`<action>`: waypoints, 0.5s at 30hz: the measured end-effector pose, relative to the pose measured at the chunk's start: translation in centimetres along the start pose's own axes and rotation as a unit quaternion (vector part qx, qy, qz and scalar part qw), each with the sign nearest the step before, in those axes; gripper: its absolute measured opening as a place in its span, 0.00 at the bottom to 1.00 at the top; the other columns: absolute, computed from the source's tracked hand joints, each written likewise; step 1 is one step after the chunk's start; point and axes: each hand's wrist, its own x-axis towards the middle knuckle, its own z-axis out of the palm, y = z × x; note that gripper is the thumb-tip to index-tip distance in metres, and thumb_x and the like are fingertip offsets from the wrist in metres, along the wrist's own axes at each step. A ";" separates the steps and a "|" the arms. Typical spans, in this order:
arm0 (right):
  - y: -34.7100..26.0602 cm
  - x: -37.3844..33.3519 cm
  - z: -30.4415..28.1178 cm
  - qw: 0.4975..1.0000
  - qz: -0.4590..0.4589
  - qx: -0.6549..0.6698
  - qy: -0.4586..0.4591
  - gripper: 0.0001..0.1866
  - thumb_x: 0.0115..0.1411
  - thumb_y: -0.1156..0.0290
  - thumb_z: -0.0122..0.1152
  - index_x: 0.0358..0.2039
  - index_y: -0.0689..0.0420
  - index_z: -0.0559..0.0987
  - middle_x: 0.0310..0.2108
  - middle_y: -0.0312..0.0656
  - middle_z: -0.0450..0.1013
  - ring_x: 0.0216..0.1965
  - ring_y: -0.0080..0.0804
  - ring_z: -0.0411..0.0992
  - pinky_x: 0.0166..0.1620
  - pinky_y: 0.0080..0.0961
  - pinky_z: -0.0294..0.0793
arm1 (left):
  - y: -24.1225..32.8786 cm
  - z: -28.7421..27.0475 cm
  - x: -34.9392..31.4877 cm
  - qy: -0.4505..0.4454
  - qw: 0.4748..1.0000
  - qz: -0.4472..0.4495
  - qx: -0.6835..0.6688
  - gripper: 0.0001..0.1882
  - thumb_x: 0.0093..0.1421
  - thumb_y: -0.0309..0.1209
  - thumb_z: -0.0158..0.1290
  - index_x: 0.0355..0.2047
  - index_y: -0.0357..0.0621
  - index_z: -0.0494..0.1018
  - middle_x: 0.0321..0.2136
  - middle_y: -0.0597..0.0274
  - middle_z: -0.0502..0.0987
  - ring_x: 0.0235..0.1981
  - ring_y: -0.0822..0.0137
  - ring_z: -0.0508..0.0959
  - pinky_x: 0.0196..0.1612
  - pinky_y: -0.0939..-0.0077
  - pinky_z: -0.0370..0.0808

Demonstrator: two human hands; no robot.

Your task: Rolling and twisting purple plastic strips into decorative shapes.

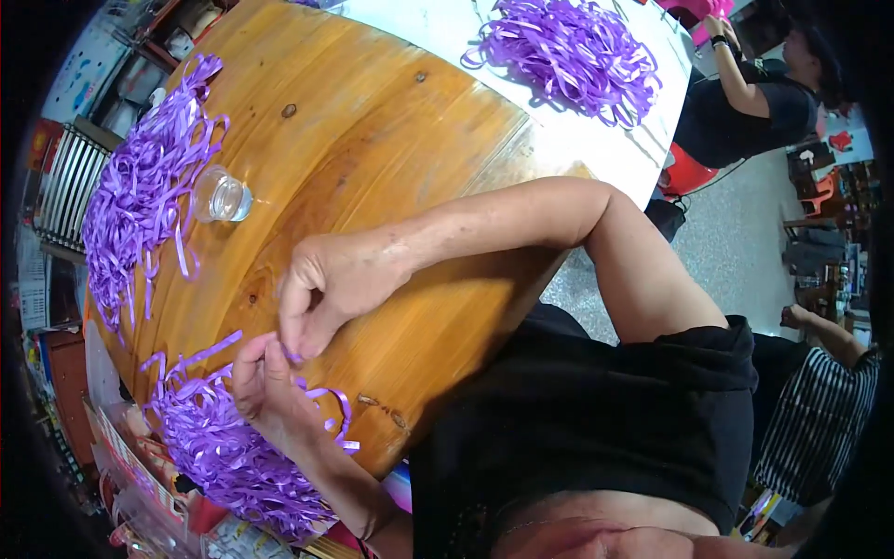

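A thin strip of purple ribbon (292, 355) runs between my two hands, close above the wooden table. My left hand (270, 387) is closed, pinching the ribbon between thumb and fingertips. Just above it in the picture, my right hand (326, 291) has its fingers bent and their tips together at the other side of the same strip; the exact grip is partly hidden. Beneath and beside my left hand lies a loose heap of purple ribbon (219, 433), with some loops and ends trailing over the table edge.
On the wooden table (372, 140) stands a small clear cup (226, 199), beside a second ribbon heap (140, 196). A third heap (573, 56) lies on a white surface (549, 154). One person (745, 112) in black is at the upper right, another in stripes (815, 419) behind me.
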 end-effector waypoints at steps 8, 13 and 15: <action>0.6 1.3 0.6 0.990 -0.034 0.104 0.084 0.10 0.52 0.77 0.62 0.36 0.62 0.80 0.27 0.42 0.75 0.30 0.26 0.72 0.32 0.26 0.71 | 0.2 2.7 -0.2 -0.016 0.972 0.021 -0.232 0.06 0.58 0.26 0.50 0.35 0.36 0.70 0.18 0.74 0.63 0.19 0.83 0.58 0.22 0.87 0.53; 0.8 0.7 0.4 0.934 -0.204 -0.242 0.163 0.09 0.49 0.78 0.61 0.33 0.58 0.80 0.24 0.44 0.71 0.30 0.36 0.72 0.31 0.28 0.70 | -0.2 3.1 -0.1 -0.015 0.978 0.051 -0.200 0.07 0.59 0.28 0.51 0.33 0.36 0.70 0.17 0.75 0.59 0.18 0.83 0.56 0.23 0.87 0.51; 1.2 0.9 0.4 0.905 -0.253 -0.293 0.179 0.07 0.47 0.77 0.61 0.30 0.58 0.79 0.23 0.43 0.70 0.29 0.37 0.71 0.31 0.29 0.70 | 0.0 3.3 -0.2 -0.020 0.977 0.025 -0.210 0.07 0.58 0.27 0.51 0.35 0.35 0.71 0.17 0.75 0.61 0.19 0.82 0.56 0.23 0.87 0.52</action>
